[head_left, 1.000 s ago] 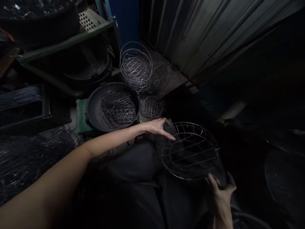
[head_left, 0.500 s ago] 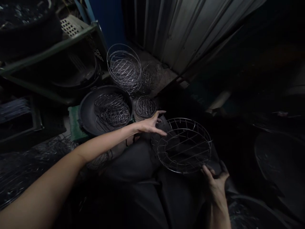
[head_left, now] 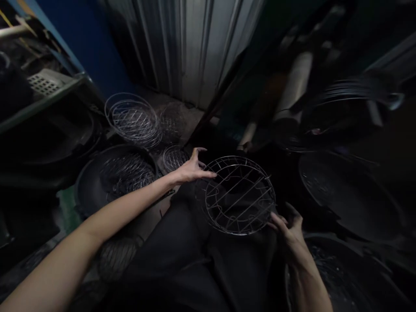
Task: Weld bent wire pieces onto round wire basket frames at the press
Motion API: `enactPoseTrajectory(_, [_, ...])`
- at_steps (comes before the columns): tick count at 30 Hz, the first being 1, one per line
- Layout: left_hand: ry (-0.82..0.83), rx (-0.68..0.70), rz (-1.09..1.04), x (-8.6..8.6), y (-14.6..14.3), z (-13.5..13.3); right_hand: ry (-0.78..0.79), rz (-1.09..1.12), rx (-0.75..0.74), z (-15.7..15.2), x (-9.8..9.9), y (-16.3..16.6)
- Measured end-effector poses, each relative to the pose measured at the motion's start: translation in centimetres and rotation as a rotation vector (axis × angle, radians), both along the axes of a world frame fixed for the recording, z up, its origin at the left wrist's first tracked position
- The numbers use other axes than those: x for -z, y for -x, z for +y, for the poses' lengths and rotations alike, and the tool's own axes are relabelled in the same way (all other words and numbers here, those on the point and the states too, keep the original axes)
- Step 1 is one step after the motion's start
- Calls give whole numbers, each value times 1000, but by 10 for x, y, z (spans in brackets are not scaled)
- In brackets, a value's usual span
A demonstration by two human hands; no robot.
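A round wire rack (head_left: 239,193) with straight cross bars and a double-ringed rim stands tilted above my dark-clothed lap. At its upper left rim is my left hand (head_left: 191,168), its thumb stretched to the wire and the other fingers spread apart. My right hand (head_left: 290,229) grips the lower right rim with its fingertips, while one finger sticks up away from the wire. Darkness hides what lies directly under the rack.
Left of my arm, a dark pan (head_left: 87,186) holds a heap of bent wire pieces (head_left: 128,173). Behind it are stacked wire racks (head_left: 133,121) and a smaller stack (head_left: 175,158). A corrugated metal wall (head_left: 198,52) closes the back; dark basins (head_left: 351,195) stand at right.
The view has swung right, so the stacks and wall shift left and more machinery shows at right. Both hands stay at the rack's rim, and the rack now faces me slightly more.
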State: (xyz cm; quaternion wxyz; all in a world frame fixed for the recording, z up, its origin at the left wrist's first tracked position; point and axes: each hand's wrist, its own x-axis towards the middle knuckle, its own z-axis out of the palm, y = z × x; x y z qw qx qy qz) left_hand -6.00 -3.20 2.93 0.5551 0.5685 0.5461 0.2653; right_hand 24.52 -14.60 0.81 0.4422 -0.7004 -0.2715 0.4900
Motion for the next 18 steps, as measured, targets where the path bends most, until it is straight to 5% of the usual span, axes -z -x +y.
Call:
enactPoseTrajectory(9, [-31,97,62,-33,-42,34,-46,-2,137,4,-20,-22])
enactPoseTrajectory(18, [15,89,-86,-32,-62,56,-61,-70,127,34,-27,-50])
